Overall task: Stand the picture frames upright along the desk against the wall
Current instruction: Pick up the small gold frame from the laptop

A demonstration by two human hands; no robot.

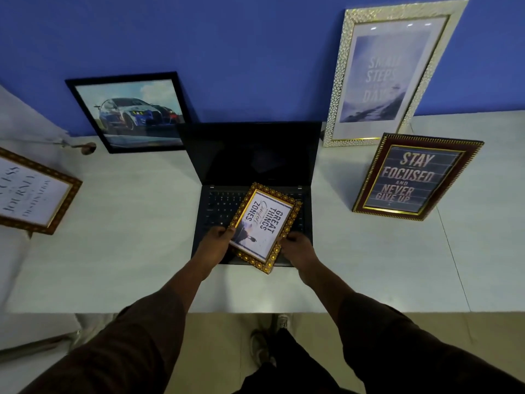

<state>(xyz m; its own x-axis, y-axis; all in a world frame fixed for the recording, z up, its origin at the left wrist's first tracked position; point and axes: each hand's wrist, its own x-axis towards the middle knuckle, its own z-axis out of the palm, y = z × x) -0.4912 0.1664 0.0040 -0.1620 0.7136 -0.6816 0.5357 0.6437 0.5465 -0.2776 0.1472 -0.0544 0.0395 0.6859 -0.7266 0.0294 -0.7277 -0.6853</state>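
Observation:
A small gold-patterned frame (264,223) with "Great things" text lies tilted over the laptop's keyboard. My left hand (213,243) grips its left edge and my right hand (298,247) grips its lower right edge. A black-framed car picture (130,112) leans upright on the blue wall at the left. A tall white-and-gold frame (389,72) leans on the wall at the right. In front of it a dark red "Stay focused" frame (414,177) stands on its own. A gold-edged frame (31,191) sits at the far left edge.
An open black laptop (252,157) occupies the middle of the white desk (127,237), its screen near the wall. A small brown object (88,147) lies by the car picture. The desk's front edge runs below my forearms, with floor and my shoes beneath.

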